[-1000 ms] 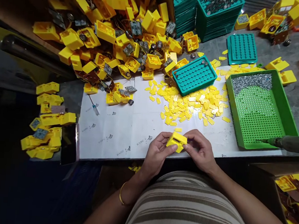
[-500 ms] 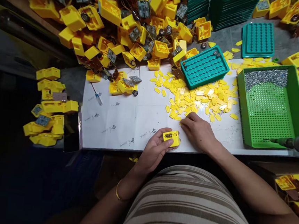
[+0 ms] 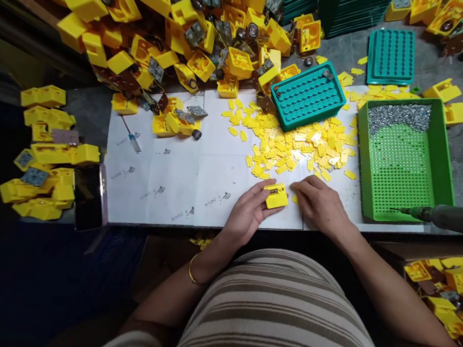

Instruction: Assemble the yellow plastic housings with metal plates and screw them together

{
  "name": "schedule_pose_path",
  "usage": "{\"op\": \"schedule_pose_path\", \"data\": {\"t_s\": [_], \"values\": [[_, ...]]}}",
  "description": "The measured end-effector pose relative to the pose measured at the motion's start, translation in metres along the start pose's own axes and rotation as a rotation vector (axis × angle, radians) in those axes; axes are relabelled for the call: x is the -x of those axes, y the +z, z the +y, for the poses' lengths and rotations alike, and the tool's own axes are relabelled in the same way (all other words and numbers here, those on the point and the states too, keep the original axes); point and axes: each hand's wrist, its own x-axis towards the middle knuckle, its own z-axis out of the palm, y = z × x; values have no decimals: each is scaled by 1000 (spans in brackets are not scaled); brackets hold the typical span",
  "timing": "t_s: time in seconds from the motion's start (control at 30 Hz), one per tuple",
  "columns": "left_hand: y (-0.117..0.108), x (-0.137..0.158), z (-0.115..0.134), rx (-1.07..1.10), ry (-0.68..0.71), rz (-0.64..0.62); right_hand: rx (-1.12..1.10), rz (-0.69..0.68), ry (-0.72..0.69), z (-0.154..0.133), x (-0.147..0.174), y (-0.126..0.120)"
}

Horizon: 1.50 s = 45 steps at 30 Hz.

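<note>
My left hand (image 3: 244, 213) holds a small yellow plastic case (image 3: 278, 199) above the near edge of the white-covered table, with fingers behind it and round its left side. A slot with metal parts and a patch of small holes show on its upper face. Just right of it, my right hand (image 3: 323, 207) has its fingers pinched together on a small yellow plastic cover (image 3: 294, 199), mostly hidden by the fingers. Beyond both hands spreads a heap of similar flat yellow covers (image 3: 286, 146). A teal tray (image 3: 306, 102) with a few small round parts rests at the heap's back.
To the right is a green basket (image 3: 411, 178) with silver screws (image 3: 400, 117); a power screwdriver (image 3: 442, 216) reaches over it. Yellow housings (image 3: 241, 63) with wires pile up at the back. A screwdriver (image 3: 134, 142) and a phone (image 3: 89, 196) lie left.
My right hand has drawn back from the edge of the heap with a yellow cover in its fingers. The left hand has moved the case up and right, thumb shifted off its face. The view has shifted.
</note>
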Motion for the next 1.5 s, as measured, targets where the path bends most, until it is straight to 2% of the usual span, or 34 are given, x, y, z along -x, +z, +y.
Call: {"op": "schedule_pose_path", "data": {"t_s": [0.07,0.17,0.3,0.4,0.43,0.5,0.6,0.7,0.9,1.13,1.27,1.5], "values": [[0,-2,1,9,10,22,-69,62,-43,3,5,1],[-2,-2,2,2,22,41,-83,-37,-118,2,7,-1],[1,-1,2,-16,16,46,93,-217,-37,-4,1,-8],[5,0,-1,3,-16,14,49,-151,25,2,-1,-15],[6,0,-2,8,-28,1,-53,-99,41,6,-1,-17],[8,-2,-4,16,-42,-19,-392,5,111,12,1,-18],[13,-5,-8,27,-38,-37,-944,159,312,9,5,-14],[19,-6,-10,42,-13,-52,-1179,272,424,-6,5,-4],[28,-3,-14,49,25,-62,-1074,359,389,-23,3,11],[27,-4,-17,71,49,-69,-870,354,281,-21,2,14],[24,-6,-18,51,59,-63,-828,347,251,-22,4,15],[20,-11,-22,-52,110,-54,-639,377,81,-25,-1,17]]}}
